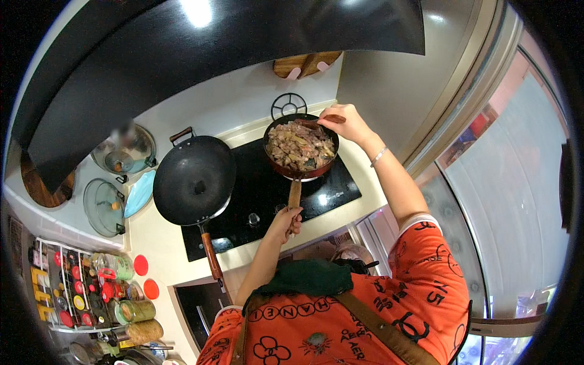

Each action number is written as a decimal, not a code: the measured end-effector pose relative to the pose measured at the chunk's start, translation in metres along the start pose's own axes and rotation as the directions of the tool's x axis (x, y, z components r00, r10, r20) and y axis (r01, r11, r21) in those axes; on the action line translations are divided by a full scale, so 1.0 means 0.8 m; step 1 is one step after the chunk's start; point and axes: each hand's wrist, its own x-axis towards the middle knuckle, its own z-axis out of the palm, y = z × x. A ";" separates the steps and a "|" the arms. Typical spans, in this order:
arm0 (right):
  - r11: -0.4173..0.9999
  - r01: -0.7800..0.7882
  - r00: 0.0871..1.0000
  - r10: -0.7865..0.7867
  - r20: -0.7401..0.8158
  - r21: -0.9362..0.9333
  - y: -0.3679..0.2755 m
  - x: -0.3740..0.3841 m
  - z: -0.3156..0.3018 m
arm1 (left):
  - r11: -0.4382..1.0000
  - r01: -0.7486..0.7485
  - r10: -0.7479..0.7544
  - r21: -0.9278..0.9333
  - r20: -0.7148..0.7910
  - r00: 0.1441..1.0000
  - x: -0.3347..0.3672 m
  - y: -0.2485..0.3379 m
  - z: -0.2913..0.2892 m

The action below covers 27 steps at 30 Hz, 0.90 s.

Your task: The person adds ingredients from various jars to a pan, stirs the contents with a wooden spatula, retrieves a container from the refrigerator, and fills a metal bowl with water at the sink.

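Heaped in the pan [323, 167]: browned, cut food [298, 147] with paler pieces mixed in, filling almost the whole width. Set in the food just inside the pan's far right rim: a brown tool [309, 124], with too little showing to tell its exact shape. Holding it: the right hand [348, 121], closed about the tool's handle over the pan's edge. Wrapped round the wooden handle [295, 193] on the pan's near side: the left hand [285, 224].

By the look of it, stirring. Brace the handle firmly so as not to let the pan twist. Slide the tool down the pan's wall, reach under the heap and fold toward the middle in short strokes; with such a full load, likely to spill over the rim if swept too wide. Work right round the pan, near side included.

Under the pan and out to its left, the black hob [249, 164]. Just beyond the pan, a ring stand [283, 100]. Left of the pan, a wok [191, 176]; farther left, two lids [104, 208]. Far to the pan's near left, a rack [44, 263] of jars and bottles.
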 end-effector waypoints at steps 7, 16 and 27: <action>0.980 -0.162 0.984 0.169 -0.050 0.118 0.032 -0.041 0.072 | 1.000 -0.007 0.006 0.017 0.022 1.000 0.006 -0.011 -0.005; 0.894 -0.240 0.970 0.240 0.050 0.377 -0.041 -0.068 -0.036 | 0.947 0.016 0.039 -0.322 0.163 0.986 -0.003 0.010 0.012; 0.631 -0.466 0.776 0.629 -0.057 0.620 -0.030 -0.056 0.026 | 0.927 -0.149 0.203 -0.344 0.126 0.971 -0.006 0.002 0.017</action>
